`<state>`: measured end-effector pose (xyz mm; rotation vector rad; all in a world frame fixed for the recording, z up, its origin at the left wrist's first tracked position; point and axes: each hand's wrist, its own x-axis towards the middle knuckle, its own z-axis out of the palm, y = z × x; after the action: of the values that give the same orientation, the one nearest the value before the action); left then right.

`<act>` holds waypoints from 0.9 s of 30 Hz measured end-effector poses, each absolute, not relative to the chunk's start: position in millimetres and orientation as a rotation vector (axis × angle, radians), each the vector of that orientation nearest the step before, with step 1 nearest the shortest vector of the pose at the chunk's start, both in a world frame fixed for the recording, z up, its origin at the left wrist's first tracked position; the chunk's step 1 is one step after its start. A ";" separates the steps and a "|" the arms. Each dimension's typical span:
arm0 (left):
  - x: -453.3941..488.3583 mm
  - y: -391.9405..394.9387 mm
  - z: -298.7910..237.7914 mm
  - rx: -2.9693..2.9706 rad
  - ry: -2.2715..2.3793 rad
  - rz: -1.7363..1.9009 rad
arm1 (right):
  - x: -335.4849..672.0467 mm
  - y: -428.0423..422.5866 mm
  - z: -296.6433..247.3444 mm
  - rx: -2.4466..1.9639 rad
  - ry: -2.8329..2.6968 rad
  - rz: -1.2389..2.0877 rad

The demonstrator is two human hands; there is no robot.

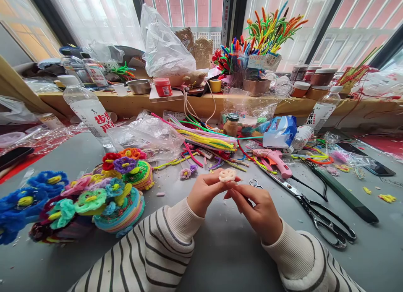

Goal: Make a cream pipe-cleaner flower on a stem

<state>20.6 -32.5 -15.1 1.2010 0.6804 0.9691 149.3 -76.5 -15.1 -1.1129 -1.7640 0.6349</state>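
Both hands meet above the grey table (220, 250) at the centre. My left hand (204, 193) pinches a small pale pink pipe-cleaner flower (227, 175) between thumb and fingertips. My right hand (256, 210) is closed too, its fingertips pressed against the underside of the same flower. Both wrists wear cream sleeves with dark stripes. Just beyond the hands lies a tiny pair of scissors (255, 183), and a small purple flower (185, 173) rests further left.
Finished pipe-cleaner flowers on woven discs (119, 199) crowd the left. Large black scissors (317, 216), a pink glue gun (273, 157) and loose pipe cleaners (204, 136) lie ahead. A water bottle (88, 111) stands at left. The window ledge (201, 101) holds jars and bundles.
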 end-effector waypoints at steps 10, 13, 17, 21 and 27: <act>23.8 -29.9 -11.5 0.989 0.585 0.729 | 164.1 -66.6 -18.5 -1.077 -1.466 0.753; 23.4 -31.4 -10.4 1.051 0.589 0.609 | 168.5 -62.5 -16.3 -1.022 -1.478 0.734; 23.4 -31.1 -11.7 1.054 0.603 0.534 | 169.2 -62.7 -14.1 -1.004 -1.574 0.673; 23.4 -28.5 -13.6 1.024 0.740 0.604 | 168.7 -65.4 -15.6 -1.118 -1.640 0.333; 22.4 -27.1 -11.1 1.252 0.878 0.762 | 170.9 -63.2 -19.0 -1.153 -1.731 0.085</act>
<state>22.4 -27.1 -11.1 1.2524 0.8782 0.7618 170.9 -63.2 -19.0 -1.1530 -1.7306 0.0849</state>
